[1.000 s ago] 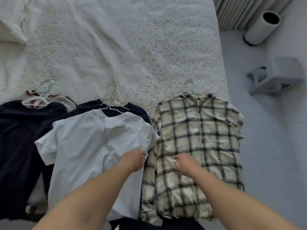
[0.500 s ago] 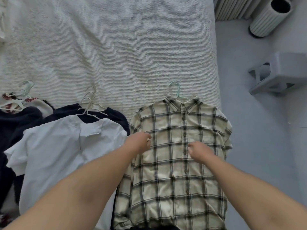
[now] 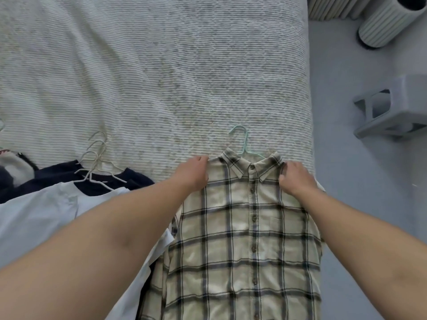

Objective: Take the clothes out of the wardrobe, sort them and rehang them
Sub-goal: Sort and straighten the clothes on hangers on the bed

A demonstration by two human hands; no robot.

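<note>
Plaid shirt point(image 3: 242, 227) shoulders under left hand point(image 3: 193, 174), right hand point(image 3: 295, 179)

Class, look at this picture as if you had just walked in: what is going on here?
A person is sorting clothes laid out on a bed. Both hands grip the shoulders of a plaid shirt lying flat on a green hanger: the left hand at one shoulder, the right hand at the other. Beside it lie a white shirt and a dark garment on white hangers.

Soft even daylight, faint shadows, wide-angle edge distortion
</note>
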